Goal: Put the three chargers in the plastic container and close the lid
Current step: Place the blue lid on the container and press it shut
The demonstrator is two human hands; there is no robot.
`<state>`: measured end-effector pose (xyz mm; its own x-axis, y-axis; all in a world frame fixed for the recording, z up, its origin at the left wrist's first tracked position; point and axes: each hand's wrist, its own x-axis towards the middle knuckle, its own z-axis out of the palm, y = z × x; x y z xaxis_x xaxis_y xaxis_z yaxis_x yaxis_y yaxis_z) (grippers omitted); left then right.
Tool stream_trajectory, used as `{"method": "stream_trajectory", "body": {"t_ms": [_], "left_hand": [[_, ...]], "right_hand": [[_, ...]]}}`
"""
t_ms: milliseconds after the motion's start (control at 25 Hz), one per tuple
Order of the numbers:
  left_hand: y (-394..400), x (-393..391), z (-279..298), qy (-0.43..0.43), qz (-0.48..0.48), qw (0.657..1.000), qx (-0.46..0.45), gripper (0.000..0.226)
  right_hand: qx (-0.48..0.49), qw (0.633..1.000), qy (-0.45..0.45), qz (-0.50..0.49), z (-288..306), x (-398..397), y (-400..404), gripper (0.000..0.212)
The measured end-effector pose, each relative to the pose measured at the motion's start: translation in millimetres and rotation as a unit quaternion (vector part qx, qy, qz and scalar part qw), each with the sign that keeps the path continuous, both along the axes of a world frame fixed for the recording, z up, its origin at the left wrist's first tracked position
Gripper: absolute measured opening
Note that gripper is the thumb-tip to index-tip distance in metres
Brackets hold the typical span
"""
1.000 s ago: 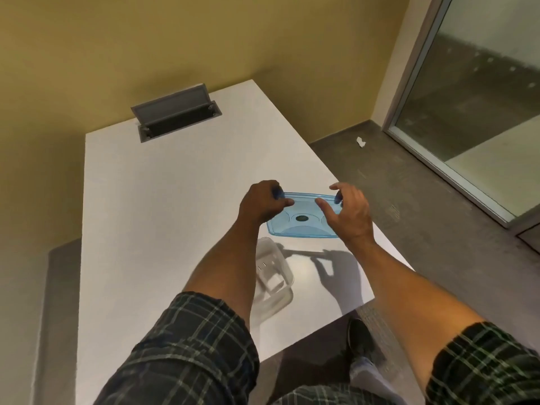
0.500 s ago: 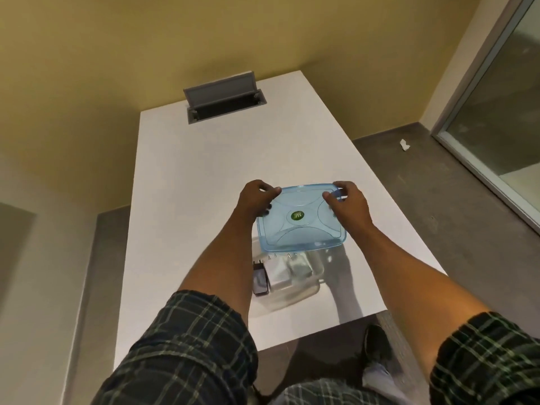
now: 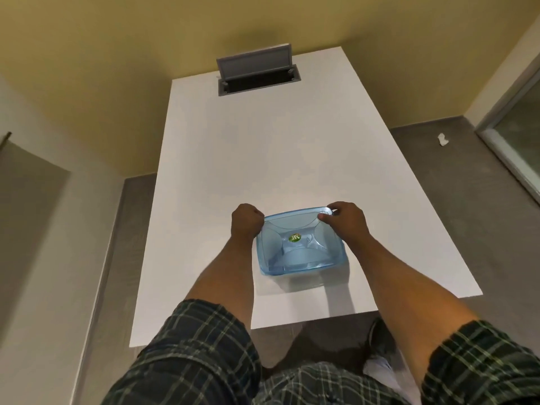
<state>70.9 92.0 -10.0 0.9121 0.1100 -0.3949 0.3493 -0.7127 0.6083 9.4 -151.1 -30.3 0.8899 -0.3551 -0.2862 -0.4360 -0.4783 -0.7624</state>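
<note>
A translucent blue lid (image 3: 298, 244) with a green sticker in its middle lies on top of the clear plastic container (image 3: 304, 280), of which only a strip of the near wall shows below the lid. My left hand (image 3: 245, 222) grips the lid's far left corner. My right hand (image 3: 346, 219) grips its far right corner, thumb on top. The chargers are hidden under the lid.
The container sits near the front right of a white table (image 3: 248, 159). An open grey cable hatch (image 3: 257, 73) is set into the table's far end. The floor and a glass door (image 3: 520, 141) lie to the right.
Both hands brought the lid down and toward me from above the container onto it. The chargers, seen before through the open container, are now covered.
</note>
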Motion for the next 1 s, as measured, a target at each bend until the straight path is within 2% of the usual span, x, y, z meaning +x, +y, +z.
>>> {"method": "stream_trajectory", "body": {"t_ms": [280, 480, 720, 800, 920, 1000], "left_hand": [[-12, -11, 5, -0.021, 0.048, 0.998, 0.028, 0.027], [-13, -15, 6, -0.024, 0.056, 0.997, 0.042, 0.027], [-7, -20, 0, -0.013, 0.038, 0.999, 0.032, 0.029], [-5, -21, 0, -0.014, 0.028, 0.999, 0.03, 0.029], [0, -21, 0, -0.013, 0.014, 0.999, 0.032, 0.026], [5, -21, 0, -0.008, 0.019, 0.999, 0.04, 0.021]], "right_hand": [[-0.023, 0.999, 0.024, 0.004, -5, -3, 4, 0.046], [-0.035, 0.999, 0.03, 0.013, -5, -5, 4, 0.023], [-0.089, 0.995, 0.036, 0.033, -1, -4, 13, 0.055], [-0.095, 0.994, 0.04, 0.038, -3, -4, 14, 0.052], [-0.112, 0.992, 0.037, 0.038, -6, -4, 13, 0.03], [-0.132, 0.989, 0.043, 0.045, -6, -3, 15, 0.029]]}}
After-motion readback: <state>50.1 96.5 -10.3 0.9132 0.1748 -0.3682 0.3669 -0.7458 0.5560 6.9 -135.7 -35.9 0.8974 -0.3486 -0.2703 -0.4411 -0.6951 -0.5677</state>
